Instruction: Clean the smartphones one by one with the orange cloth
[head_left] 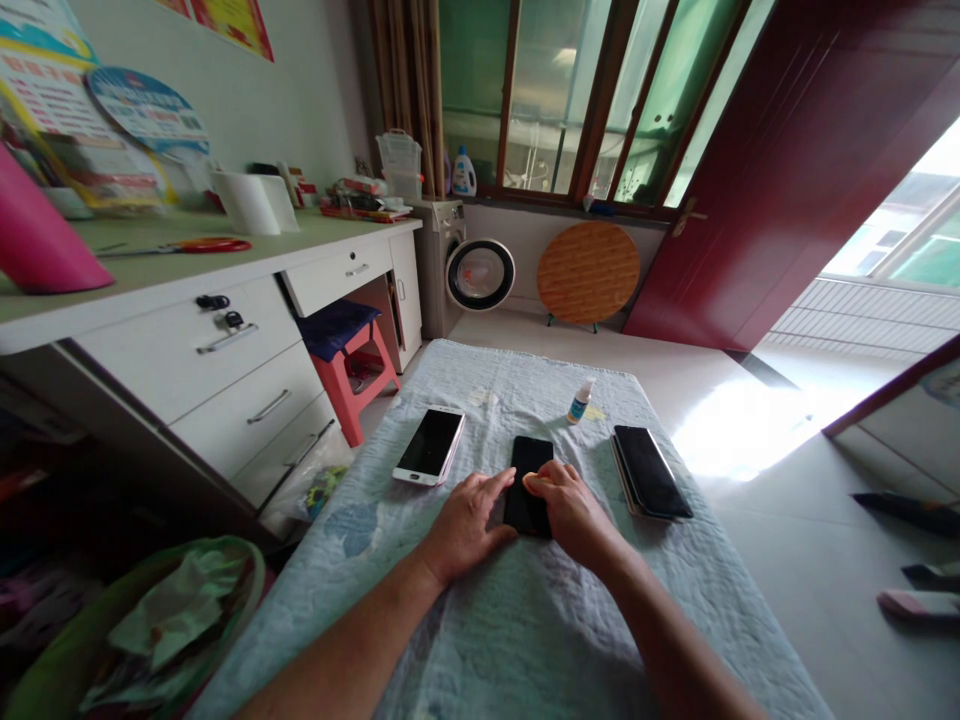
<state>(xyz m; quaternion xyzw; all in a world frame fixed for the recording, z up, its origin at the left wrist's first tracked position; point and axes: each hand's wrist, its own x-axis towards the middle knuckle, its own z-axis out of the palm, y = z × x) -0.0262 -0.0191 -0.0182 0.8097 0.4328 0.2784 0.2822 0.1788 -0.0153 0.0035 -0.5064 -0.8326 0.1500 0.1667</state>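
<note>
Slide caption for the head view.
Right hand holds a beige pad on the middle phone, left hand at its edge.

We identify the carrying surface as a pale blue quilted cloth (517, 385). On it we locate a white-fronted phone (431, 445) at left, a black phone (525, 512) centrally, a dark phone (651, 472) at right and a small bottle (579, 403) farther back.

Bare left hand (466, 525) and bare right hand (571, 508), uncovered forearms (349, 640) tapering toward the wrists (433, 572).
</note>
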